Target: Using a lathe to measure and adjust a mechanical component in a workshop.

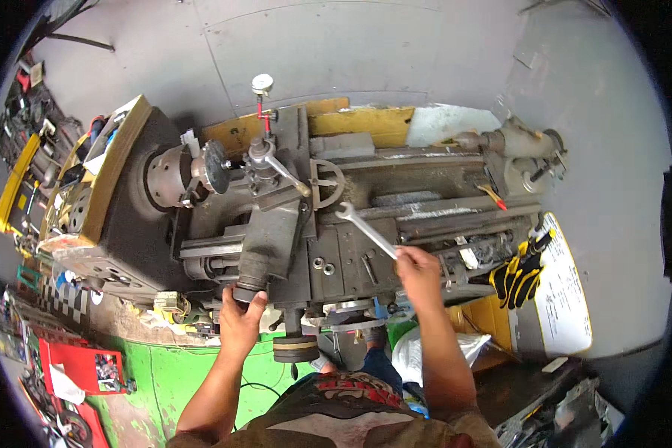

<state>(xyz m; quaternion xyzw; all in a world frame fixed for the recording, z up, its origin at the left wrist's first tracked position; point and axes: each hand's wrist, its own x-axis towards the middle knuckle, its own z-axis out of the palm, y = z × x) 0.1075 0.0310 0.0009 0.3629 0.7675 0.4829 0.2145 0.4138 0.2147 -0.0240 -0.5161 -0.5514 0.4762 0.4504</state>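
A metal lathe [351, 254] stretches across the view in front of me. My left hand [241, 310] is wrapped round a dark round knob [251, 290] at the near end of the tilted slide [270, 231]. In my right hand [420, 272] is a silver open-end wrench [368, 230], its jaw pointing up and left over the carriage. The wrench head touches nothing that I can make out. Beyond my left hand stands the tool post [261, 160] with its lever handle [290, 178]. A dial indicator [262, 84] rises behind it on a red arm.
The chuck [173, 178] holds a round disc at left, and the tailstock [519, 145] stands at far right. A red-handled brush [493, 197] lies on the bed. Black-yellow gloves [517, 280] hang at the right front. A handwheel [295, 349] sticks out towards me.
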